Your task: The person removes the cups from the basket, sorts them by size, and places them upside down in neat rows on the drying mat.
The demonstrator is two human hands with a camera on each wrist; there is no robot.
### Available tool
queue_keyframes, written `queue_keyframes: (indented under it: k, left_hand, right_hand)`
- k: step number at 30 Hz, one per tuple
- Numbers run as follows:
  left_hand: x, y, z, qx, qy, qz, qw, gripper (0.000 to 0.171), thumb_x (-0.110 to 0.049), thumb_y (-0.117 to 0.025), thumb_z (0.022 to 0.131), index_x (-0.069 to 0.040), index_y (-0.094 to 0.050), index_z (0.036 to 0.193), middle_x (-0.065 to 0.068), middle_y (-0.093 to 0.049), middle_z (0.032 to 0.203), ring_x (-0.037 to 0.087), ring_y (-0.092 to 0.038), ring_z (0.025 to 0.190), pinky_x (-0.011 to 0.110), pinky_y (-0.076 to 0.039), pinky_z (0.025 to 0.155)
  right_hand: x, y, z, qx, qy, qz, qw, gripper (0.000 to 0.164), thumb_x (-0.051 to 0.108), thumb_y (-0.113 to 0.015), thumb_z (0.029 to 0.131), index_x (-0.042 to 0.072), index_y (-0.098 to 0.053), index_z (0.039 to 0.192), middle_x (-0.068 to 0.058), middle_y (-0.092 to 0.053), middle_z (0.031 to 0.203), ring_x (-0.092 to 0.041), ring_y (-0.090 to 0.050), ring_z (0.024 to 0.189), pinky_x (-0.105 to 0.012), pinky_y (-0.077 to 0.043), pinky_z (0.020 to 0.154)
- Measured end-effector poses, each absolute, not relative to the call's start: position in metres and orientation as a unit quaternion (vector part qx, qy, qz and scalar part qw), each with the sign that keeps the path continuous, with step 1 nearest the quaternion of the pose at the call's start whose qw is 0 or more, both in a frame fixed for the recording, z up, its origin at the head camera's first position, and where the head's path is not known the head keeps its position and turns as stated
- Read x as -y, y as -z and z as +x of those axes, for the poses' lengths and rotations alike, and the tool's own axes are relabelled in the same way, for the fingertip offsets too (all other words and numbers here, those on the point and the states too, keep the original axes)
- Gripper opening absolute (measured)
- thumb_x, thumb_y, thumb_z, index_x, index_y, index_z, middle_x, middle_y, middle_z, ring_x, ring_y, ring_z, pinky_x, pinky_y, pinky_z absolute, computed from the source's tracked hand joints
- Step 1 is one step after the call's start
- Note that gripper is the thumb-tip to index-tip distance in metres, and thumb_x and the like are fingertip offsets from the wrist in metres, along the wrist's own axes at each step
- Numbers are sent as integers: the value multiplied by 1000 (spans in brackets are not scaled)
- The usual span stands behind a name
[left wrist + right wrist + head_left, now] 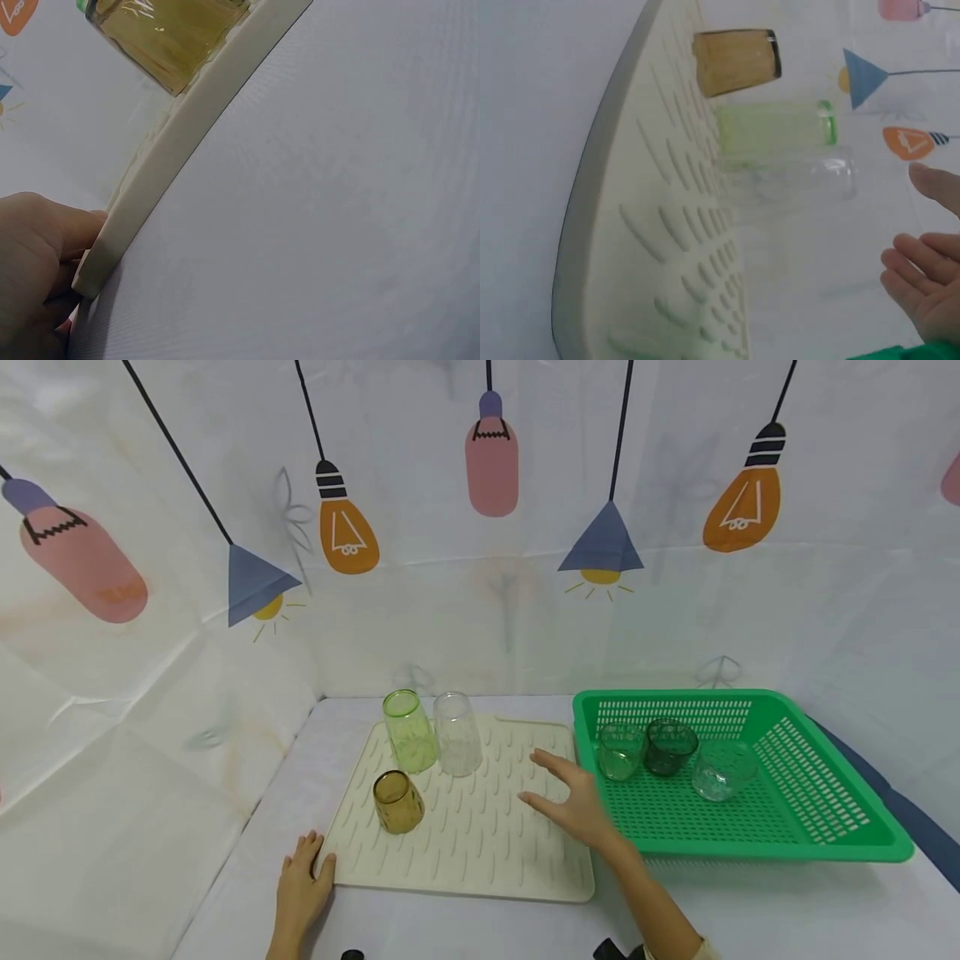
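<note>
A cream ridged drying mat (495,860) bears a tall green glass (409,735), a tall clear glass (458,739) and a short amber glass (399,806), all on its left half. My left hand (302,885) rests at the mat's front left corner, and the left wrist view shows its fingers (79,225) against the mat's edge. Over the mat's right side, my right hand (573,802) hovers with thumb and fingers spread apart, holding nothing. In the right wrist view that hand (930,277) appears at the right, apart from the glasses.
A green plastic basket (757,850) stands to the right of the mat. Inside it are a light green glass (620,756), a dark glass (670,748) and a clear glass (722,774). Behind the table hangs a white curtain (435,610) printed with lamps.
</note>
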State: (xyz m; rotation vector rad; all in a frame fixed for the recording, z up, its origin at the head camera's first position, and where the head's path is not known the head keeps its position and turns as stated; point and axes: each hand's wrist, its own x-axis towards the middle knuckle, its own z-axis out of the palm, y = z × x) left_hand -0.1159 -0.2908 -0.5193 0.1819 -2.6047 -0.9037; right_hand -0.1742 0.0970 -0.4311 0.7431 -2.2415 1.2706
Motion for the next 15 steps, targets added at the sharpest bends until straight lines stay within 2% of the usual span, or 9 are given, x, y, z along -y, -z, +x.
queue_keyframes:
  k: [12,15]
  left_hand:
    - [289,517,-115,929,316,68,177,42,-3,-57,86,22,-49,118,39,-44,128,55,-36,123,66,-23,103]
    - [289,517,-116,929,317,69,180,41,-2,-58,85,22,-50,117,39,-44,127,55,-36,123,66,-23,102]
  right_hand:
    - [-144,428,-170,814,-501,222,191,57,-3,-77,72,-8,-55,124,-22,-62,118,-36,-59,109,-40,-52,87]
    - [-152,428,-169,812,-509,215,189,55,-4,-76,73,-9,-55,123,-22,-63,116,-31,-61,107,-33,-53,87]
